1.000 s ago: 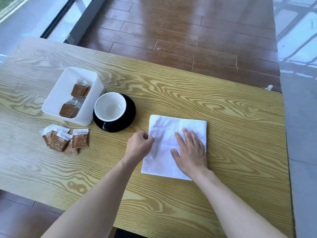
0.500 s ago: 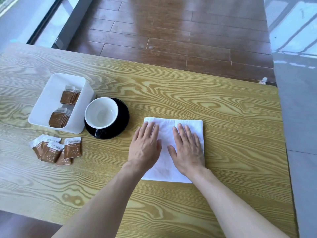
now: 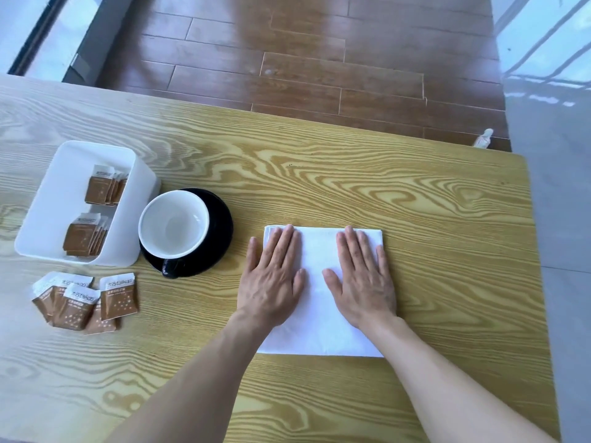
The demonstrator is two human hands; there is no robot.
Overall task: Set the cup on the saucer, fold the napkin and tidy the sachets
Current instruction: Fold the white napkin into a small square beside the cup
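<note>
Both hands have spread further apart across the white napkin [image 3: 323, 292] than half a second ago, and the left hand [image 3: 271, 282], which was a loose fist at the napkin's edge a second ago, now lies flat. That hand rests palm down over the napkin's left edge, its outer fingers spilling onto the wooden worktop [image 3: 415, 203]; the right hand [image 3: 364, 282] lies flat on the right half. Neither has a grip on anything: fingers are extended and apart, pressing rather than pinching. The napkin lies directly under both palms, smooth and squarish. The likely trouble, as a judgement, is that thin cloth could slide or wrinkle on the slick wood when one hand lifts to fold, leaving a crooked crease. Well to the left, a white cup [image 3: 174, 223] sits off-centre on a black saucer [image 3: 220, 225], beside a white box [image 3: 41, 231] holding some sachets; loose brown sachets [image 3: 86, 303] lie nearby, where a sweeping forearm could scatter them.
</note>
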